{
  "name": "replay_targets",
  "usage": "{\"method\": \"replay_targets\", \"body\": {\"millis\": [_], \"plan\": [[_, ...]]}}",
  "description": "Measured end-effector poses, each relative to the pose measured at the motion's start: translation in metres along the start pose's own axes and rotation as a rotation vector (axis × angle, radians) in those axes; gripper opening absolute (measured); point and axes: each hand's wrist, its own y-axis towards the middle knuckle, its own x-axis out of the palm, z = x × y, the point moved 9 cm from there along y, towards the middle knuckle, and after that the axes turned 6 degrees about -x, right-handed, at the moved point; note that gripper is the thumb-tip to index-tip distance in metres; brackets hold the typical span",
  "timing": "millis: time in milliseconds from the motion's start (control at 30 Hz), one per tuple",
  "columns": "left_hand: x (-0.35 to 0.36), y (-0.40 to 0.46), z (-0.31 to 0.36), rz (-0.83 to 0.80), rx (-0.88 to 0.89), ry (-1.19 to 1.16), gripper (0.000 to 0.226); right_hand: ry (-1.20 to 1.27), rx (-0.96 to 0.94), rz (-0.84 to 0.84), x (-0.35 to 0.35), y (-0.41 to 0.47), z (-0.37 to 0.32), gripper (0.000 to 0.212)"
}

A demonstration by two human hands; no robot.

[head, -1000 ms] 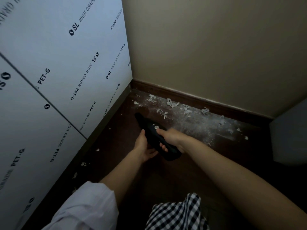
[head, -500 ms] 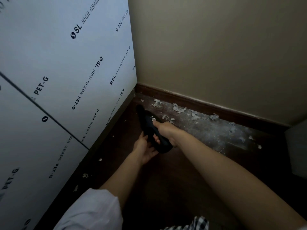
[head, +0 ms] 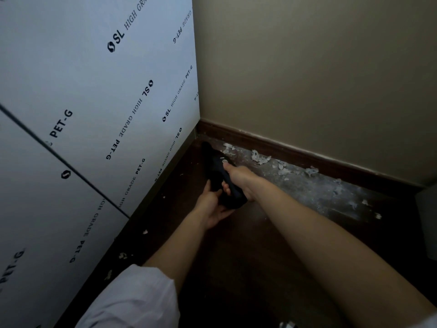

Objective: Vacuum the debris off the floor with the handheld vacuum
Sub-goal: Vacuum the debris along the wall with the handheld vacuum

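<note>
With the right hand (head: 238,179) gripping the handheld vacuum (head: 221,176) and the left hand (head: 211,204) cupped loosely under its rear, the nozzle, aimed at eleven o'clock into the corner, could scatter the flaky debris (head: 260,158) (lying toward one o'clock) along the floor (head: 248,245).

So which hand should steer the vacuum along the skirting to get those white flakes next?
Right hand: it grips the handheld vacuum from above, thumb by the button, and the flakes lie on its side along the skirting board. The left hand only cups the rear from beneath.
</note>
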Motion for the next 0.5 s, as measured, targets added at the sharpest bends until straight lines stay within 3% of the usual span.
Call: {"method": "replay_targets", "body": {"millis": [500], "plan": [[0.007, -0.014, -0.063, -0.101, -0.011, -0.105, 0.056, -0.243, 0.055, -0.111, -0.016, -0.048, 0.045, 0.049]]}}
